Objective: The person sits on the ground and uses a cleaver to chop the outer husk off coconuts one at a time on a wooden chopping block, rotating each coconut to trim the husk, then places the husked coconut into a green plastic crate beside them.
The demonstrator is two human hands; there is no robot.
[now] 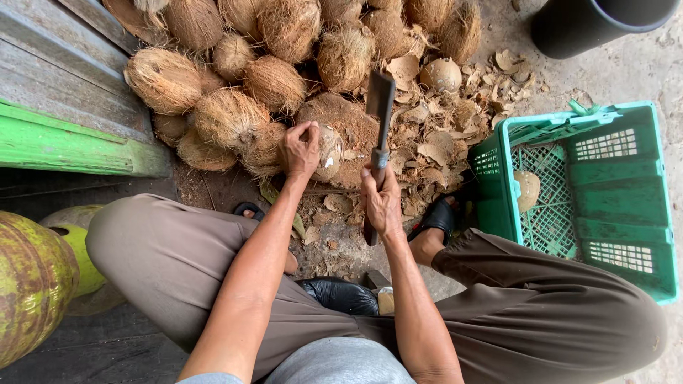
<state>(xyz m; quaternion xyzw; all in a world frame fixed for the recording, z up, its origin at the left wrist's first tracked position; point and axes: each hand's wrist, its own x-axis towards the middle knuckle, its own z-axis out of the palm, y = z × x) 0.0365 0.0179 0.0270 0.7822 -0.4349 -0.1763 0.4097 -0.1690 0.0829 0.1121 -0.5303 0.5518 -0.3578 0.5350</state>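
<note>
Knees in brown trousers (pixel 178 263) are filling the near edge of the view, spread apart, with both forearms reaching forward between them.

Far left: a green-yellow gas cylinder (pixel 32 284) is sitting beside a green painted plank (pixel 71 146).

Left of centre: a heap of husked brown coconuts (pixel 235 78) is lying on the ground ahead of the person. The left hand (pixel 300 151) is pressing down on a partly peeled coconut (pixel 329 151) at the near edge of the heap; fingers are curled over its top and left side, wrist straight, forearm running diagonally up from the lower left. The coconut is resting on a mound of fibre, pale shell showing to the right of the fingers.

Centre: the right hand (pixel 382 203) is closed fully round the handle of a cleaver (pixel 379 128). Long axis of the cleaver is running nearly vertical in the view, handle toward the person, blade pointing away and raised just right of the coconut; whether it is touching cannot be told.

Right of centre: husk chips (pixel 455 121) are littering the ground.

Right: a green plastic crate (pixel 605 192) is holding one pale coconut piece (pixel 528 188). A black bucket (pixel 590 21) is standing at top right.
</note>
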